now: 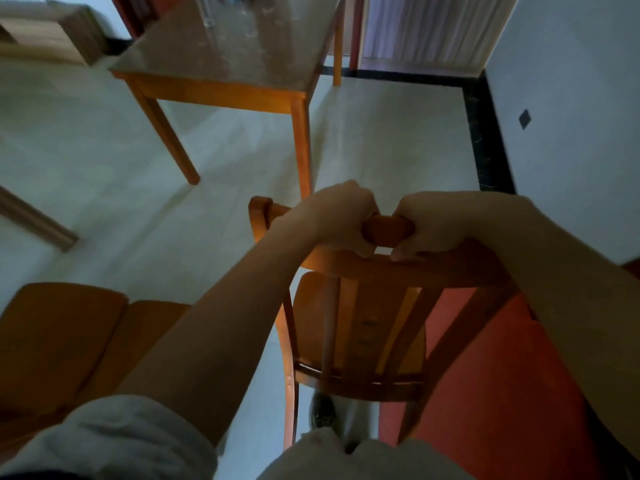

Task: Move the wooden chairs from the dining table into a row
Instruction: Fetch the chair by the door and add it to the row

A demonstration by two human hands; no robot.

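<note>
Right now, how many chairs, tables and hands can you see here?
Wooden chairs: 2, the held chair and a second chair, partly in view at lower left
Dining table: 1
Hands: 2, left hand and right hand, both gripping the held chair
Total: 5

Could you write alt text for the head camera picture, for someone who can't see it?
A person's left hand and right hand grip the top rail of a wooden chair, side by side, seen from above. A second chair sits at the lower left, and the wooden dining table stands farther off on a pale floor.
</note>
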